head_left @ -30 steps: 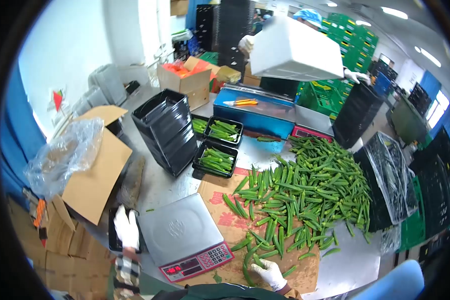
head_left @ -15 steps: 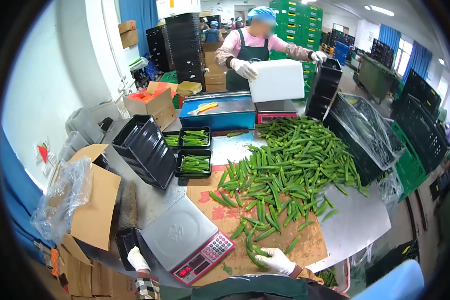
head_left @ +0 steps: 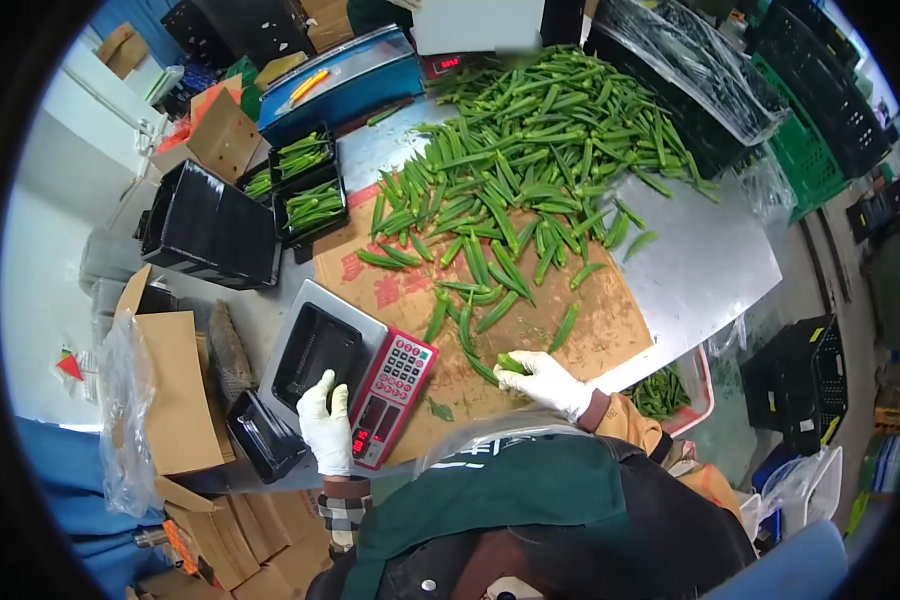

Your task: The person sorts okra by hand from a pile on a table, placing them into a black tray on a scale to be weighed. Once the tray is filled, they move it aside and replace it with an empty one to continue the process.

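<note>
My left hand (head_left: 327, 422), in a white glove, grips the near rim of an empty black tray (head_left: 313, 350) that sits on the pan of a weighing scale (head_left: 398, 378) with a red keypad. My right hand (head_left: 548, 381), also gloved, is closed around a green okra pod (head_left: 510, 362) at the near edge of a cardboard sheet (head_left: 595, 318). Loose okra pods lie just beyond that hand, and a large okra pile (head_left: 530, 140) covers the table farther out.
A stack of black trays (head_left: 205, 225) stands left of the scale; two okra-filled trays (head_left: 310, 200) lie behind it. More empty trays (head_left: 262, 440) sit by my left hand. A cardboard box with a plastic bag (head_left: 160, 395) is far left. Metal table (head_left: 715, 265), red basket of okra (head_left: 675, 395) below.
The view has tilted down. An empty black tray now sits on the scale with my left hand on it. My right hand stays at the near okra pods.
</note>
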### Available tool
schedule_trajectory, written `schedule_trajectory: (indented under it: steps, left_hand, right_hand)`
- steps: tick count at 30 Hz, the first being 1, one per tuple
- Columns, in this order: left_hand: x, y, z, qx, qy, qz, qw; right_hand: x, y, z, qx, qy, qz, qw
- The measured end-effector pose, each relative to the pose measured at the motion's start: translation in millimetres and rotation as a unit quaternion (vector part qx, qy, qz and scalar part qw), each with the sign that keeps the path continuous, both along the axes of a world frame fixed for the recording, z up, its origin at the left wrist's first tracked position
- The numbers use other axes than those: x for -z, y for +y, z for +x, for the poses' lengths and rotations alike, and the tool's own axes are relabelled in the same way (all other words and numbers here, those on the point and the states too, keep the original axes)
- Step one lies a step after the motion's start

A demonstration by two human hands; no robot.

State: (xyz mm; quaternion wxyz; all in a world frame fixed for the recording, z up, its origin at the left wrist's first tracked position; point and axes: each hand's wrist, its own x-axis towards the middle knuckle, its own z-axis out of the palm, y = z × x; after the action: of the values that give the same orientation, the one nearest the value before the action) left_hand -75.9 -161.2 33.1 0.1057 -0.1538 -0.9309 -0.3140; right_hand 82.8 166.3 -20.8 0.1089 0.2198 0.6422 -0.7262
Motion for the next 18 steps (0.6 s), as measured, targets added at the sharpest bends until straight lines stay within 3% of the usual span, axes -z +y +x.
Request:
schedule_trajectory:
  steps: [4, 5, 6, 9, 11, 15, 18]
  left_hand:
    - [-29, 55, 11, 0.055, 0.034, 0.017, 0.998]
    - [-29, 68, 12, 0.070, 0.030, 0.032, 0.997]
    - [-29, 79, 12, 0.085, 0.027, 0.048, 0.995]
    - [-22, 107, 11, 0.112, -0.048, 0.064, 0.990]
    - [-8, 123, 11, 0.109, -0.156, 0.098, 0.977]
    - [43, 146, 6, 0.128, -0.337, 0.201, 0.911]
    - [64, 171, 2, 0.156, -0.300, 0.107, 0.935]
  right_hand:
    - [13, 20, 13, -0.006, -0.009, 0.005, 1.000]
    - [29, 26, 18, -0.020, -0.005, 0.089, 0.996]
    - [35, 32, 20, -0.009, -0.030, 0.046, 0.998]
    - [39, 52, 29, -0.004, -0.066, 0.175, 0.982]
    - [50, 65, 37, 0.011, -0.070, 0.235, 0.969]
    - [59, 93, 51, 0.075, -0.056, 0.212, 0.973]
    - [96, 104, 62, 0.163, -0.106, 0.190, 0.962]
